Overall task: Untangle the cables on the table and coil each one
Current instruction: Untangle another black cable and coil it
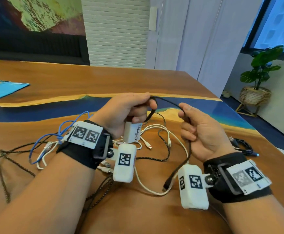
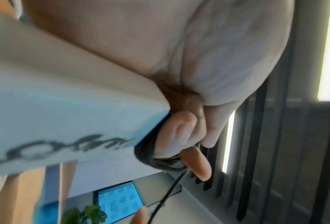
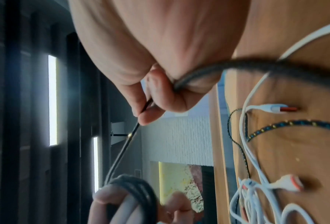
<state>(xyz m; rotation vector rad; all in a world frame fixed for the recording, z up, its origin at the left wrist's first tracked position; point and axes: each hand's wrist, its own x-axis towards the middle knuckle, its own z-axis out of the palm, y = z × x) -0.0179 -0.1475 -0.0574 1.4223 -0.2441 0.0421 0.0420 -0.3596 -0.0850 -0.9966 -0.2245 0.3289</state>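
Above the table my left hand grips a white charger block and loops of a black cable coiled round its fingers. The left wrist view shows the block with the black loops beside it. The cable's free run arches to my right hand, which pinches it between thumb and finger and lets it pass through the palm. Its plug end hangs below that wrist. From the right wrist, the cable leaves the right hand toward the coil.
Beneath the hands a tangle lies on the wooden table: white cables, a blue cable, a braided black cable. A coiled dark cable sits near the right edge. A blue sheet lies far left.
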